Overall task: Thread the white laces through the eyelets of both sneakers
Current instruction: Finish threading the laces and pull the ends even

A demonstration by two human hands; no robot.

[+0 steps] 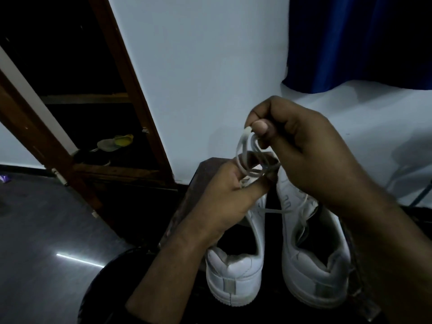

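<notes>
Right grip (301,146) raised, thumb and forefinger pinched, left grip (226,197) lower, fingers curled (forearms converging)

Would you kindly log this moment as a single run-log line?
stage: lacing | right hand: pinches white lace loops | left hand: holds lace at left sneaker | right sneaker: partly laced

A dark stool (187,202) is carrying two white sneakers, left (236,272) and right (315,272), standing side by side.
</notes>
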